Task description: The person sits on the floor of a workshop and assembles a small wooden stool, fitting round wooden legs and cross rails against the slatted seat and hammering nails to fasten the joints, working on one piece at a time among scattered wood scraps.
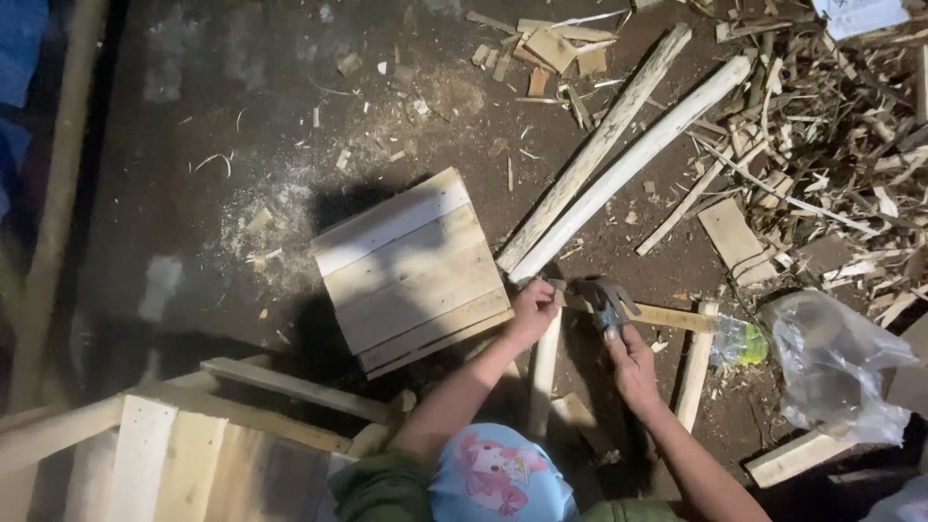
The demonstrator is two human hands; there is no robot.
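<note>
My left hand (pixel 533 310) rests closed on the near end of a thin wooden strip (pixel 672 317) that lies crosswise on the dirt floor. My right hand (pixel 633 363) grips the handle of a claw hammer (pixel 604 300). The hammer's dark metal head sits over the strip, just right of my left hand. Two pale slats (pixel 543 372) (pixel 696 367) lie under the strip, running toward me. A blue cloth with a pink cartoon print (pixel 493 474) shows at the bottom between my arms.
A square panel of pale planks (pixel 411 271) lies left of my hands. Two long poles (pixel 619 145) slant away behind it. A heap of wood scraps and shavings (pixel 831 145) fills the right. A clear plastic bag (pixel 831 367) and a wooden frame (pixel 174 435) lie nearby.
</note>
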